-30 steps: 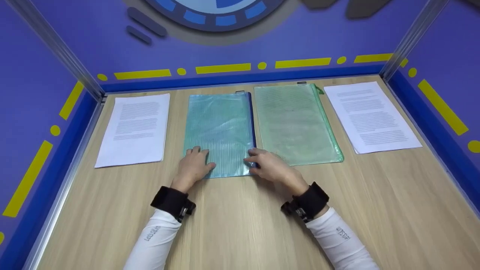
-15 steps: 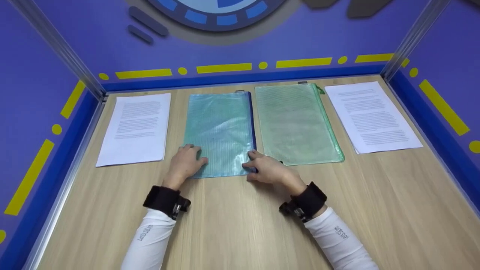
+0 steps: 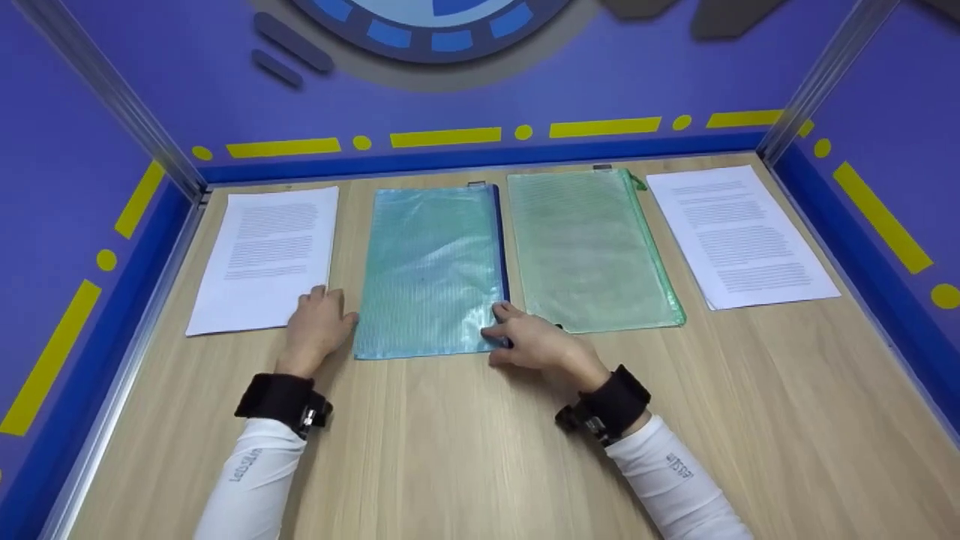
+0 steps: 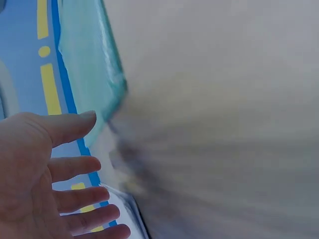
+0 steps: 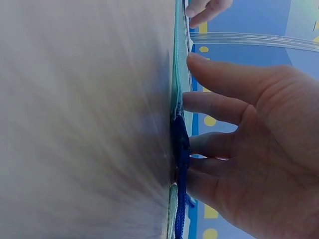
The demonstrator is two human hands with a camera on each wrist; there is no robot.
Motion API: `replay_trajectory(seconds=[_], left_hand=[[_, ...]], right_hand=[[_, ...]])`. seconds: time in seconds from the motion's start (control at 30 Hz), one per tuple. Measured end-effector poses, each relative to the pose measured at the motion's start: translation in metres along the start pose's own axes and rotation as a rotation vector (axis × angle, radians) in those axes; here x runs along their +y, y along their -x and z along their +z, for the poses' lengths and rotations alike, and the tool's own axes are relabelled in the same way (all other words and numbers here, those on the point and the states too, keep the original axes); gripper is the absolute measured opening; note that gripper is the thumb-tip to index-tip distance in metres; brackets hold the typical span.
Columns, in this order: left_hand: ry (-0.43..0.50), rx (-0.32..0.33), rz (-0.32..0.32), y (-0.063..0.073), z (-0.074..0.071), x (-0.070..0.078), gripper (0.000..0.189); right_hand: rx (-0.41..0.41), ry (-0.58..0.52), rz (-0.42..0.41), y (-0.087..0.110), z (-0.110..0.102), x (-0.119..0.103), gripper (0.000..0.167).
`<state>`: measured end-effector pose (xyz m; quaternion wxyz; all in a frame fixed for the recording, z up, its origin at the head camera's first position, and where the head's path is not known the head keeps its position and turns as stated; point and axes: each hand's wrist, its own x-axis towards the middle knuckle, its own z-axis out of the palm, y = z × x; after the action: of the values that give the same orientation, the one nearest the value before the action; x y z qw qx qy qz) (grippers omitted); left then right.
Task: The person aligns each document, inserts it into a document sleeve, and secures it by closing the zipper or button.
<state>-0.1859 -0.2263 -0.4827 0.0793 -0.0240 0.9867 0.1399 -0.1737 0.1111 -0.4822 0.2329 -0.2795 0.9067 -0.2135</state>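
Note:
A blue zip folder (image 3: 427,262) lies flat in the middle of the table, its dark blue zipper edge on the right. My right hand (image 3: 536,339) rests at its lower right corner, fingers extended over the zipper end; a blue zipper cord (image 5: 180,204) hangs there in the right wrist view. My left hand (image 3: 318,330) is at the lower right corner of the left paper stack (image 3: 262,247), in the gap beside the blue folder. Its fingers (image 4: 79,194) are spread and loosely straight, holding nothing. Whether they touch the paper I cannot tell.
A green mesh zip folder (image 3: 589,247) lies right of the blue one. Beyond it is another printed paper stack (image 3: 742,232). Purple-blue walls (image 3: 480,105) stand behind and at both sides of the wooden table (image 3: 450,450).
My left hand has come off the blue folder and moved left to the paper stack's corner. The right hand has stayed nearly still at the blue folder's lower right corner.

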Motion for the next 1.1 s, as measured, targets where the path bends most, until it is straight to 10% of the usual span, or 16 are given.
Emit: replay_trajectory(seconds=[0.37, 1.1], left_hand=[[0.010, -0.021, -0.011, 0.001, -0.003, -0.020, 0.055], [-0.066, -0.123, 0.096, 0.021, -0.007, -0.004, 0.055]], right_hand=[[-0.009, 0.027, -0.007, -0.002, 0.002, 0.000, 0.052], [0.004, 0.031, -0.022, -0.002, 0.001, 0.001, 0.051]])
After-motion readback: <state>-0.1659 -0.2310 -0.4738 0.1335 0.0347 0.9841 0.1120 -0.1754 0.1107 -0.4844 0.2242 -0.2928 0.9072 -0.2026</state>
